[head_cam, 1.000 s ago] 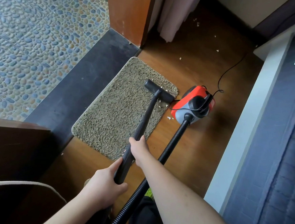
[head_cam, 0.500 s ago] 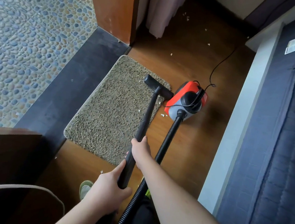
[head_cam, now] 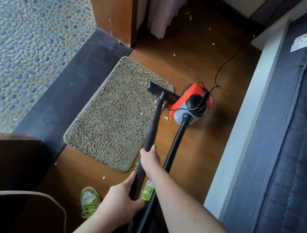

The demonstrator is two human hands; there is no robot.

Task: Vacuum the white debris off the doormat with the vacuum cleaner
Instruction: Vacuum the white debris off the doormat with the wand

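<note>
- Head view puts the doormat (head_cam: 116, 113) flat on the wooden floor (head_cam: 191, 156), its long left edge along the dark threshold strip (head_cam: 74, 84); most of its pile shows no white bits.
- White debris (head_cam: 141, 113) left on the mat is sparse: one fleck right of centre, a couple near the far edge by the nozzle, and a few along the right edge beside the wand. The shaggy pile may hide finer crumbs, which this view cannot settle.
- Black floor nozzle (head_cam: 162, 92) rests on the mat's far right corner, with one end overhanging toward the vacuum body.
- Black wand (head_cam: 152, 131) runs from the nozzle back toward the person, over the mat's right edge.
- Right hand (head_cam: 150, 159) has its fingers wrapped round the wand midway; left hand (head_cam: 122, 196) grips the wand's near end, thumb along the tube.
- Red and grey vacuum cleaner (head_cam: 190, 104) sits on the floor just right of the mat, its ribbed hose (head_cam: 174, 147) trailing back beside the right forearm and its cord (head_cam: 226, 63) running off to the far wall.
- Judgement: the mat looks mostly done; the right edge and far corner need further passes.
- More white scraps (head_cam: 166, 118) lie on the bare wood, between mat and vacuum, near the curtain (head_cam: 164, 12) and by the mat's near corner; these are off the mat, so outside the task as worded.
</note>
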